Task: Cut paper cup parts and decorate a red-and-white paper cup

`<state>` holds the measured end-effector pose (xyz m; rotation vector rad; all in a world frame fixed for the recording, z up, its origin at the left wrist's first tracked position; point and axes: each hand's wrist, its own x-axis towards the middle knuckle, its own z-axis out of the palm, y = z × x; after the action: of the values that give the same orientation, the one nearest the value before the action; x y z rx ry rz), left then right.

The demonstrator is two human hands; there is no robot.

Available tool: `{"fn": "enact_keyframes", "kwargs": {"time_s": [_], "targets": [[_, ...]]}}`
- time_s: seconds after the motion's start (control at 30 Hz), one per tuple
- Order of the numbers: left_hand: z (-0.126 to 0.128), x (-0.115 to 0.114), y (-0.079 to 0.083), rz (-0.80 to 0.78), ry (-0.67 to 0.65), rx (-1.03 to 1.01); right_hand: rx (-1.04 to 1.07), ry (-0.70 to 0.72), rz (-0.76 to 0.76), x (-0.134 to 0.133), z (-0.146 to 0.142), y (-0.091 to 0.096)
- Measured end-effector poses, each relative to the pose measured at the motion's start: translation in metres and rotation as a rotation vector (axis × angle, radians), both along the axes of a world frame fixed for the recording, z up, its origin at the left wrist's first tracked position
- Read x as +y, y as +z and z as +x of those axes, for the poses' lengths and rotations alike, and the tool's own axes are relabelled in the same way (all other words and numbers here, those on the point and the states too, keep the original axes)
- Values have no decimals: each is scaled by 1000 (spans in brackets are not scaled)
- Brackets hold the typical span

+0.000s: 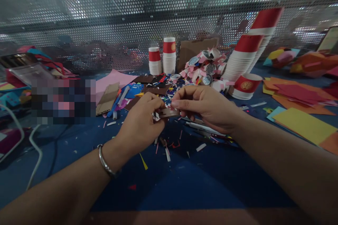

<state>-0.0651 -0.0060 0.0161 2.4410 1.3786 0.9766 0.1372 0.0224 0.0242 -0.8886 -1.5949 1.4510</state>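
Above the middle of the table, a small flat greyish-beige strip [169, 113] with slits stretches between my hands. My left hand [141, 121] is closed around its left end, with a bit of white showing by the fingers. The fingers of my right hand [207, 107] are pinched together at the right end; their tips partly cover what they grip. Below the right hand lies a white pen [204, 128]. Paper scraps are scattered under both hands, among them a yellow sliver [144, 161] and a white piece [201, 147].
Stacks of red-and-white paper cups [169, 56] stand behind, with leaning stacks [244, 56] and a single cup [245, 86] to the right. Pink-and-white paper crafts [206, 66] are heaped beside them. Coloured paper [306, 123] lies right; a white cable [37, 151] runs left.
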Motion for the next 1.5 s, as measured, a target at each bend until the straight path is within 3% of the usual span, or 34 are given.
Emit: {"fn": "enact_keyframes", "kwargs": {"time_s": [0.5,1.5], "targets": [[0,0,-1,-10,-1,18,-151,-4,113,-1,-2,1],[0,0,-3,-71,6,-48,-117,19,140,0,-3,-4]]}}
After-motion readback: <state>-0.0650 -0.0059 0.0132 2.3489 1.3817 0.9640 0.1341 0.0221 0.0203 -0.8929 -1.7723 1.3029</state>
